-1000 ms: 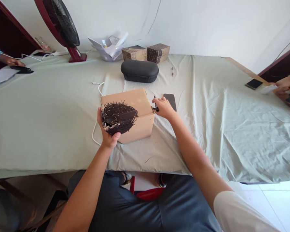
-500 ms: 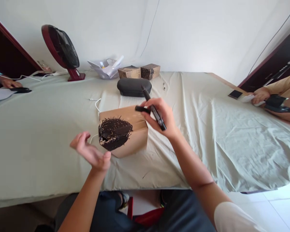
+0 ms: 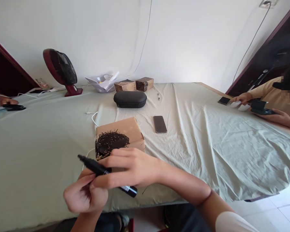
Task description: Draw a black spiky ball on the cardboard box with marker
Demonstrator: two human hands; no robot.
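- Marker (image 3: 95, 167): held above the near edge of the table (image 3: 45, 154), lying slantwise, narrow end up and to the left, blunt end down and to the right.
- Right hand (image 3: 127, 168): closed on the marker, thumb and fingers round the barrel, palm down.
- Left hand (image 3: 84, 195): fingers curled in, up against the right fingertips, under the marker. Can't tell whether it grips anything.
- Box (image 3: 128, 129): on the table just beyond the hands, toward the near edge; right hand hides part of its near side. Black ink patch (image 3: 112, 141) on its left part.
- White cable (image 3: 94, 120): on the cloth by the box's far left corner.
- Phone (image 3: 160, 124): flat, right of the box, apart from it.
- Black case (image 3: 130, 100): beyond the box, toward the far edge.
- Pen (image 3: 159, 96): right of the case.
- Far edge, left to right: fan (image 3: 62, 71), basket (image 3: 103, 88) with papers, left carton (image 3: 125, 85), right carton (image 3: 145, 84).
- Table's right edge: second phone (image 3: 224, 101), then a co-worker holding a dark device (image 3: 262, 108).
- Far left: another person's hand (image 3: 8, 101) on a black object (image 3: 14, 107).
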